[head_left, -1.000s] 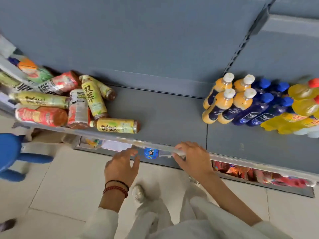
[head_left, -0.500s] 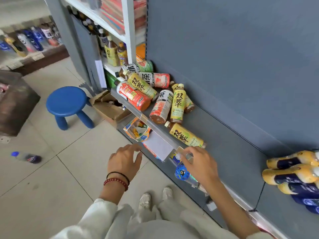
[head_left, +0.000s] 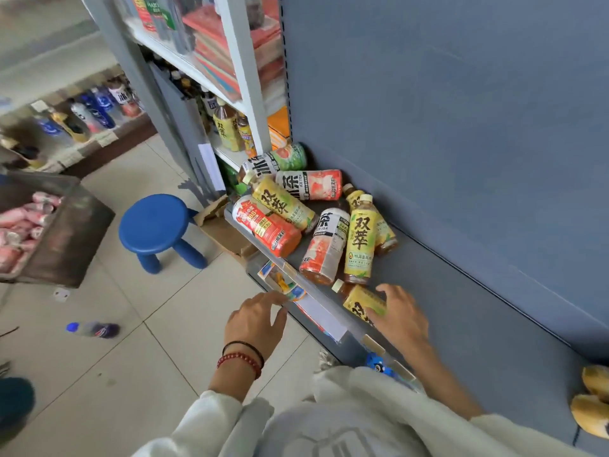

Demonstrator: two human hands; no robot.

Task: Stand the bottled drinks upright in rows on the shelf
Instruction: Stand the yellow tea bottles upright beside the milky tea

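A heap of tea bottles point(head_left: 316, 222) lies on its side at the left end of the grey shelf point(head_left: 461, 308). The right hand point(head_left: 403, 319) rests with spread fingers on a yellow-labelled bottle point(head_left: 361, 300) lying near the front edge. The left hand point(head_left: 255, 319) hovers, fingers relaxed, just in front of that edge.

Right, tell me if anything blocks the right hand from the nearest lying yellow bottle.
Nothing visible does. The right hand is right over the yellow bottle, which lies on its side at the front edge of the shelf. The other bottles lie in a heap beyond it, not between.
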